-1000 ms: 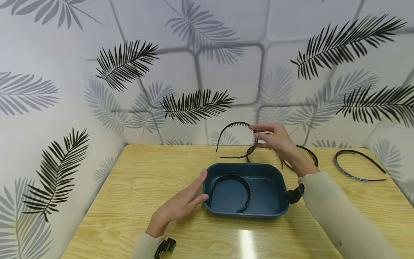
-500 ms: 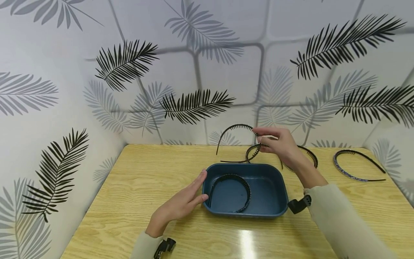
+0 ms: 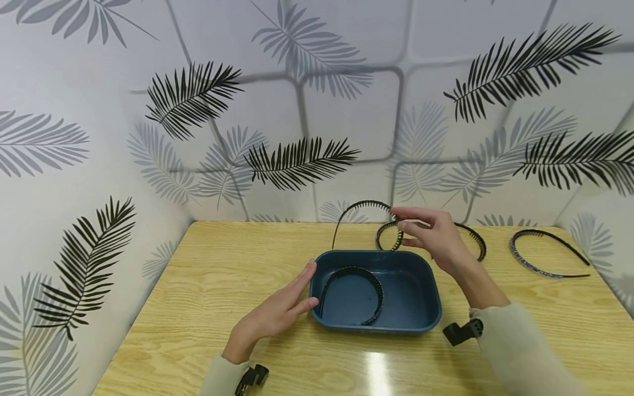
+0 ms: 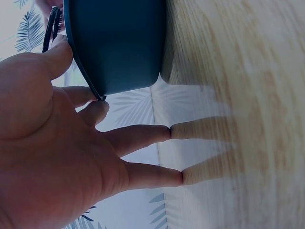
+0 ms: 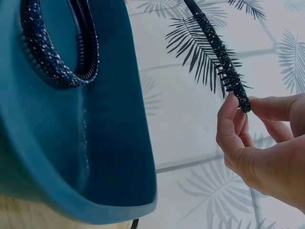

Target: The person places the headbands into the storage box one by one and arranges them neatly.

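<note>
My right hand (image 3: pixel 436 239) pinches a dark headband (image 3: pixel 364 202) between thumb and fingertips, above the back rim of a blue plastic tub (image 3: pixel 376 330). Glitter and inner comb teeth show on this headband in the right wrist view, where the thumb and fingers hold it near one end of the visible part. My left hand (image 3: pixel 279 308) rests against the tub's left side, its thumb and a finger touching the rim. Its other fingers (image 4: pixel 143 136) are spread straight down to the table. Inside the tub, toward the left, lies another glittery headband (image 5: pixel 52 62).
Behind the tub lies a dark headband (image 3: pixel 378 237), partly hidden by the right hand. Another headband (image 3: pixel 479 242) lies behind the right wrist. A blue-patterned headband (image 3: pixel 525 264) is at the table's right. A leaf-patterned wall covering (image 3: pixel 346 121) rises behind the wooden table (image 3: pixel 208 275).
My right hand has come down and slightly to the right with the headband, whose lower end is now hidden behind the tub's back rim. The left hand and tub stay put.
</note>
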{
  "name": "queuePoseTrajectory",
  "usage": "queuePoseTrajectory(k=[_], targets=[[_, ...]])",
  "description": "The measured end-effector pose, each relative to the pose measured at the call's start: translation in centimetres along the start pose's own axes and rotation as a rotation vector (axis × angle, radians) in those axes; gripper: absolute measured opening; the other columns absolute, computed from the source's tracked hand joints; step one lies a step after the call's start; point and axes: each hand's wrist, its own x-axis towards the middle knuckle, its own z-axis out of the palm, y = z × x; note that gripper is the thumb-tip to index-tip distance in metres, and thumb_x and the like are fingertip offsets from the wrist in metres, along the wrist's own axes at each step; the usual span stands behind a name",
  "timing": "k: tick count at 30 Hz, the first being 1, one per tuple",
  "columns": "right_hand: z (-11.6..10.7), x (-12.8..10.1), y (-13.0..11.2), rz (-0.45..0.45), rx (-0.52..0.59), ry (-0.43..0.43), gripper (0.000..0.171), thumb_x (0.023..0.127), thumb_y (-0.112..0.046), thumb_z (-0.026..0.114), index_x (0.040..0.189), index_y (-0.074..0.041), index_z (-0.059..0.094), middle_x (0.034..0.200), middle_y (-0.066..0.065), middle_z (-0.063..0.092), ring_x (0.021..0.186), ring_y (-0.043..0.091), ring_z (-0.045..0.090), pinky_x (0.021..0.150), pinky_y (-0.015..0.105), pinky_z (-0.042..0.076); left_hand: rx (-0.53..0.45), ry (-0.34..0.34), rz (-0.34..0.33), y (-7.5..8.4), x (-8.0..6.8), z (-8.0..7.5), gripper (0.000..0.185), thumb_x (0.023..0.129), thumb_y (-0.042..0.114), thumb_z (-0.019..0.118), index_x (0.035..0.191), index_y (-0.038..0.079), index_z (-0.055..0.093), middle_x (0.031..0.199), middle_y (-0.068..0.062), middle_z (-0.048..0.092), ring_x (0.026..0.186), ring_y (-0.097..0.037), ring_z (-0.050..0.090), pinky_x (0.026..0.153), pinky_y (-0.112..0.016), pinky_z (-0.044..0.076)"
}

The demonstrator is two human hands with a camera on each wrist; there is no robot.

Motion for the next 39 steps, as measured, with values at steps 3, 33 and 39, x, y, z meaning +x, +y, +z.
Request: queuePoseTrajectory(k=[3,33,39], targets=[[0.1,-0.5,0.4,-0.017,0.009,-0.002,0.044,0.104,-0.011,0.064,0.143,0.006,0.056,0.134,0.005,0.061,0.119,0.009,0.061,0.086,0.034,0.06,-0.002,-0.002,-0.003,0.0,0.0,0.0,0.074,0.111,0.033,0.047,0.165,0.006,0.005,0.172,-0.008,0.001,0.157,-0.021,0.004,0.124,-0.051,0.017],[1.7,-4.1,4.4,0.047,0.035,0.028,0.043,0.099,-0.008,0.07,0.137,0.009,0.061,0.128,0.005,0.068,0.105,0.013,0.067,0.081,0.032,0.061,0.001,-0.007,-0.019,0.2,0.0,0.1,0.074,0.111,0.034,0.046,0.165,0.008,0.003,0.171,-0.001,-0.002,0.157,-0.018,0.003,0.124,-0.048,0.016],[2.0,-4.0,5.2,0.059,0.009,0.015,0.041,0.099,-0.007,0.069,0.137,0.008,0.061,0.131,0.016,0.067,0.103,0.016,0.07,0.079,0.032,0.061,0.002,-0.003,-0.005,0.2,0.0,0.0,0.073,0.112,0.032,0.046,0.165,0.007,0.003,0.171,-0.004,-0.001,0.157,-0.021,0.004,0.124,-0.05,0.017]])
